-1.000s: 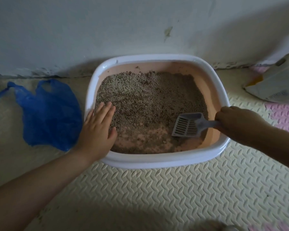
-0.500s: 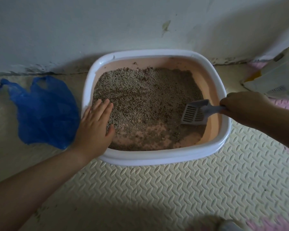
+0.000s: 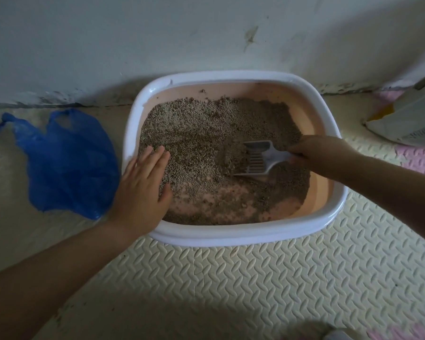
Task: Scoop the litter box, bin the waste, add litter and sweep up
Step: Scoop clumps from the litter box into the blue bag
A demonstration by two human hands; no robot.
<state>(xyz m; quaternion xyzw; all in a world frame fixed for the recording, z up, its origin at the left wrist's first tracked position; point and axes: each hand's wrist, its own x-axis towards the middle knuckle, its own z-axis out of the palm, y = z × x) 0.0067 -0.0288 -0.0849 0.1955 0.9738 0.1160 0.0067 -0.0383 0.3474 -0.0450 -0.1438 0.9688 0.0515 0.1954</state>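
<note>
Looking down through the head camera, I see a rounded rectangular litter box (image 3: pixel 231 81) with a white plastic rim and a peach-pink inner wall. It sits on a cream foam mat (image 3: pixel 255 278) embossed with a leaf pattern, its far side close against a scuffed white wall (image 3: pixel 157 40).

Grey-brown granular litter (image 3: pixel 194 123) fills most of the box. It is thin near the front edge, where the pink bottom shows through.

The hands are apart, on opposite sides of the box. The left hand (image 3: pixel 140 190) lies flat on the left rim, fingers straight and reaching out over the litter. The right hand (image 3: pixel 326 155) comes in over the right side, fingers curled tight round the handle of a pale grey slotted plastic scoop (image 3: pixel 258 158). The scoop's head lies in the litter near the middle of the box, with a heap of darker litter piled against its front.

A crumpled blue plastic bag (image 3: pixel 66 163) lies on the mat just left of the box. At the far right a white paper sack (image 3: pixel 407 121) with printed labels lies partly over a pink mat tile (image 3: pixel 420 158).
</note>
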